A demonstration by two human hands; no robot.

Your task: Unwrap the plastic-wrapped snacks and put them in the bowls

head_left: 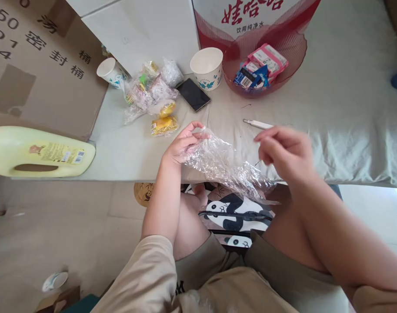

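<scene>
A crumpled clear plastic bag (pixel 224 163) hangs from my left hand (pixel 188 141), whose thumb and fingers pinch its upper left end. The bag drapes over the front edge of the cloth-covered surface, above my lap. My right hand (pixel 285 152), slightly blurred, is curled closed just right of the bag. A thin dark strand shows under its fingertips; whether they grip it I cannot make out. Just beyond that hand lies a slim white pen-like tool (pixel 257 124), partly hidden behind the fingers. A short dark thread (pixel 246 106) rests farther back on the cloth.
Behind my left hand are yellow wrapped packets (pixel 165 125), a heap of plastic-wrapped items (pixel 151 89), a black phone (pixel 194 94) and paper cups (pixel 206 67). A pink bowl (pixel 298 56) holds small packets. At left lie a yellow jug (pixel 5 150) and a cardboard box (pixel 55 87).
</scene>
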